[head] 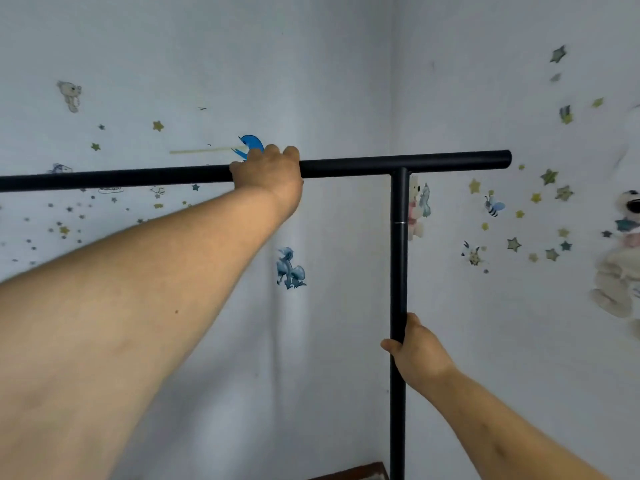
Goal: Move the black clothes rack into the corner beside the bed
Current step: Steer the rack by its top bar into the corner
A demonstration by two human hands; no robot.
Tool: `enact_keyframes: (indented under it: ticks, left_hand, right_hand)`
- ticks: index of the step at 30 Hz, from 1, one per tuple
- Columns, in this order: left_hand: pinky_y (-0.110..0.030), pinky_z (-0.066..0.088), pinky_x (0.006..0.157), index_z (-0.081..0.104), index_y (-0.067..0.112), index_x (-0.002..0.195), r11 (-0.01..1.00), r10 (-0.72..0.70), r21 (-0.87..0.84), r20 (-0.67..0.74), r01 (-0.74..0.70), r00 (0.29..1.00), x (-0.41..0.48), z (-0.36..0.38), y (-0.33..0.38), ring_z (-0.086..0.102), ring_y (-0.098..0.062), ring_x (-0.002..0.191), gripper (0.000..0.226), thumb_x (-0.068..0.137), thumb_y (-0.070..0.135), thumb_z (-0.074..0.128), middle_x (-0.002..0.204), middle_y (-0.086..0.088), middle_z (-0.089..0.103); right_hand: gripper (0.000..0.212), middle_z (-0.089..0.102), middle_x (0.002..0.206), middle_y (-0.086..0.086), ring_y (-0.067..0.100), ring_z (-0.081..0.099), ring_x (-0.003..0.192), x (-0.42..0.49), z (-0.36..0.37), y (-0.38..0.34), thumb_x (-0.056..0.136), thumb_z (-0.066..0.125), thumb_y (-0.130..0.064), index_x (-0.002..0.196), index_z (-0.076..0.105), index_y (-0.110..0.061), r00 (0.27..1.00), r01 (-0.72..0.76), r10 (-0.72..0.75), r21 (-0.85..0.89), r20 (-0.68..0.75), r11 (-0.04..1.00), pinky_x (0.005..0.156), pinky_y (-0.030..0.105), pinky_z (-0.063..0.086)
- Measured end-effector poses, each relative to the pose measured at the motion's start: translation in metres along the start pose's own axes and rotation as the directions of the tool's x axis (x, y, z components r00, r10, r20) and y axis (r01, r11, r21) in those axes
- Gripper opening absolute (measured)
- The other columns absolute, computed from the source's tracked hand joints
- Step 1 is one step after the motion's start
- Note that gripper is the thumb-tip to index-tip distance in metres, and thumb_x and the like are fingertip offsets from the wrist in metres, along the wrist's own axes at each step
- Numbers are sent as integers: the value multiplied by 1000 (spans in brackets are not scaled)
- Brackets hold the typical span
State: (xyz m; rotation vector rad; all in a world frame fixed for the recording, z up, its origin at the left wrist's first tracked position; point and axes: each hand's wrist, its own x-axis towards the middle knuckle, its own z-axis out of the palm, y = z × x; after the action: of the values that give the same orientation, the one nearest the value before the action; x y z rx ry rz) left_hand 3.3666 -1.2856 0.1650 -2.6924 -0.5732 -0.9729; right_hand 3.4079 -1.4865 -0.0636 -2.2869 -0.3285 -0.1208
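Observation:
The black clothes rack [398,265] fills the view: a horizontal top bar runs from the left edge to a free end at the right, and one upright post drops from it to the bottom edge. My left hand [268,176] is wrapped over the top bar near its middle. My right hand [414,346] grips the upright post about halfway down. The rack's base and feet are out of view. The rack stands close to the room corner [393,81], where two pale walls meet.
Both walls carry star and animal stickers. A white plush toy [620,271] hangs on the right wall at the frame's edge. A strip of dark brown wood [360,472] shows at the bottom, left of the post.

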Motion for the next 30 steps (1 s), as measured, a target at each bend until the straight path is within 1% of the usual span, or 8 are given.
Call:
enact_keyframes:
  ticks: [5, 8, 12, 15, 20, 24, 27, 30]
  left_hand:
    - [-43, 38, 83, 44, 13, 125, 998, 23, 65, -58, -20, 998, 16, 28, -8, 49, -32, 108, 31, 97, 26, 44, 118, -14, 52]
    - [-41, 37, 83, 44, 14, 125, 997, 23, 72, -58, -19, 998, 42, 47, -15, 50, -32, 108, 30, 95, 21, 48, 118, -13, 52]
    - [-38, 34, 78, 46, 13, 122, 995, 54, 84, -74, -48, 996, 75, 72, -23, 51, -31, 105, 28, 94, 17, 49, 116, -13, 53]
    - [-37, 32, 74, 46, 11, 120, 989, 116, 107, -101, -105, 988, 100, 92, -27, 53, -33, 102, 27, 94, 18, 50, 113, -14, 53]
    - [-38, 31, 71, 47, 11, 119, 981, 176, 111, -159, -160, 971, 130, 121, -27, 54, -35, 97, 25, 96, 21, 48, 109, -14, 54]
    - [-37, 31, 72, 48, 11, 119, 984, 159, 104, -152, -144, 976, 155, 143, -31, 55, -34, 98, 26, 95, 20, 49, 110, -14, 54]
    - [-36, 32, 70, 48, 11, 118, 985, 140, 124, -157, -121, 978, 172, 156, -32, 55, -33, 94, 25, 94, 19, 50, 109, -14, 54]
    - [-36, 31, 70, 47, 11, 119, 986, 125, 126, -132, -108, 983, 186, 168, -25, 54, -32, 94, 26, 95, 19, 50, 109, -13, 53]
  right_hand:
    - [38, 62, 106, 8, 23, 59, 88, 44, 16, -4, 94, 55, -23, 127, 40, -10, 1000, -8, 9, -20, 27, 1000, 78, 33, 50]
    - [39, 59, 126, -3, 13, 56, 88, 79, 34, -12, 99, 45, -11, 136, 34, -10, 997, -35, 41, -84, 65, 996, 83, 25, 49]
    - [41, 64, 115, 2, 11, 52, 78, 120, 51, -18, 97, 50, -11, 135, 35, -10, 997, -71, 71, -5, 27, 997, 66, 20, 45]
    - [37, 64, 114, 1, 2, 48, 66, 152, 63, -16, 97, 49, -9, 133, 37, -9, 997, -77, 77, -9, -4, 997, 54, 13, 40]
    - [39, 61, 113, 5, 13, 51, 81, 197, 77, -15, 97, 51, -14, 132, 37, -7, 995, -100, 100, 1, -23, 995, 72, 24, 45]
    - [35, 51, 81, -12, 7, 50, 73, 234, 91, -15, 97, 49, -13, 131, 39, -8, 997, -75, 75, 11, -20, 997, 67, 24, 43]
    - [34, 55, 91, -2, 16, 55, 81, 258, 99, -16, 96, 52, -17, 128, 42, -9, 999, -46, 46, 30, -1, 999, 68, 28, 45]
    - [31, 56, 94, 2, 19, 55, 81, 282, 103, -11, 96, 53, -17, 124, 44, -8, 1000, -19, 20, 51, 0, 998, 68, 29, 45]
